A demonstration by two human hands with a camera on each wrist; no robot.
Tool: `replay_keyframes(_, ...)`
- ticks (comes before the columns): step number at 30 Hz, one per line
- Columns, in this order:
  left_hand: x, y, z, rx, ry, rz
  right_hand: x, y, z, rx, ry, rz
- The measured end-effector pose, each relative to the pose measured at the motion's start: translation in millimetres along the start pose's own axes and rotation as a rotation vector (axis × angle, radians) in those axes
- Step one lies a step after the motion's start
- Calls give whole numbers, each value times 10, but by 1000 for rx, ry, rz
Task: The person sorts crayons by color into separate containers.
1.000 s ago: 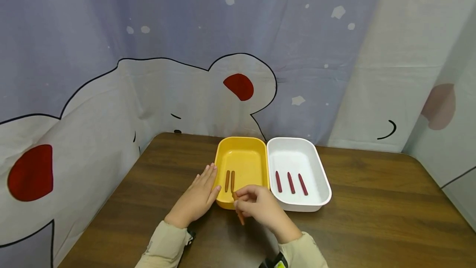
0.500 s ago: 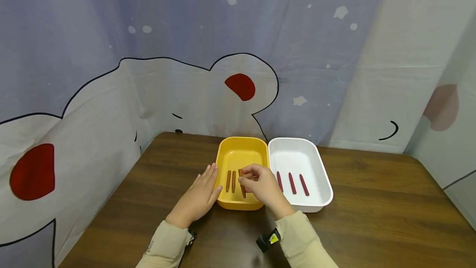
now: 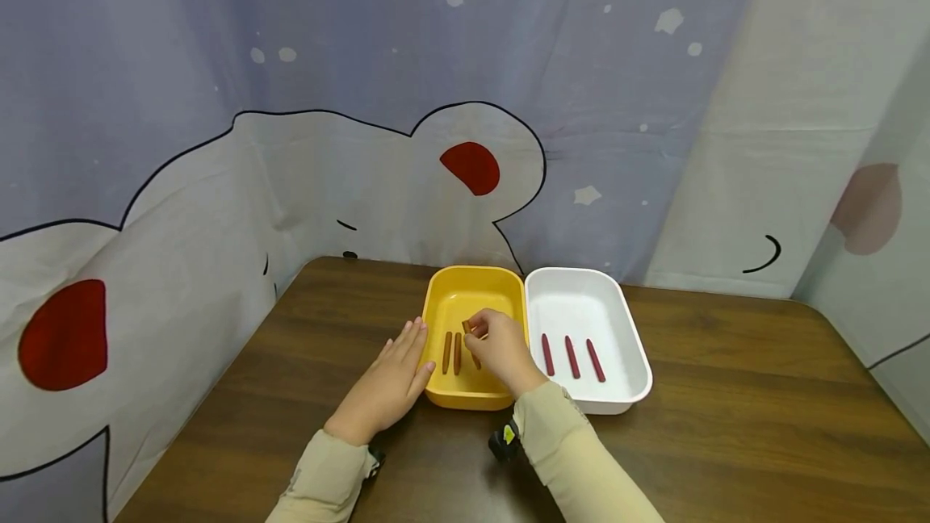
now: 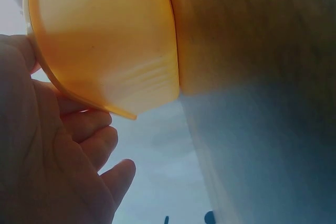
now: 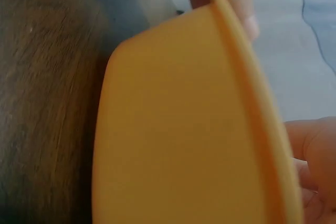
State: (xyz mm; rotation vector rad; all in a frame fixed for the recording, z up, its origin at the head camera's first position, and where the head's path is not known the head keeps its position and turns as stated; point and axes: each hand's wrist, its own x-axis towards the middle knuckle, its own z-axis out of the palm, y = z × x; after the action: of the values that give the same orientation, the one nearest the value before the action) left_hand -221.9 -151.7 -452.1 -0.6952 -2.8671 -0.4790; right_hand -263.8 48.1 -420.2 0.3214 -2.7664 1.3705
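My right hand (image 3: 501,349) pinches an orange-brown crayon (image 3: 467,328) between thumb and fingers, inside the yellow tray (image 3: 475,277). Two similar crayons, a left one (image 3: 446,353) and a right one (image 3: 457,354), lie side by side to its left on the tray floor. Against the tray's left rim rests my left hand (image 3: 381,390), fingers extended. The left wrist view has the left hand (image 4: 58,156) touching the yellow rim from outside. In the right wrist view the tray wall (image 5: 173,114) hides the crayon, and only part of the right hand (image 5: 320,156) shows.
A white tray (image 3: 574,285) stands directly right of the yellow one. Three dark red crayons (image 3: 571,357) lie in it, spaced apart. Both trays sit on a brown wooden table (image 3: 726,410), with a printed curtain (image 3: 349,39) behind.
My right hand has carried the crayon from over the yellow tray's front edge into the tray, then slightly farther back. My left hand has stayed at the rim.
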Motion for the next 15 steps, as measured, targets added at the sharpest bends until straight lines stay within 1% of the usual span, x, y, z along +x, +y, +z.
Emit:
replay_keyframes(4,-4,6,0,2,4,0,46,37,34,-51,-6,9)
replay_keyframes(10,-9,19,-13,4,1,-4,77,71,91,-92,-8,92)
replay_keyframes(13,-11,21,-18,5,2,-4,82,81,112,-137,4,100)
replay_keyframes(15,-11,21,-18,5,2,-4,82,83,126,-176,20,90)
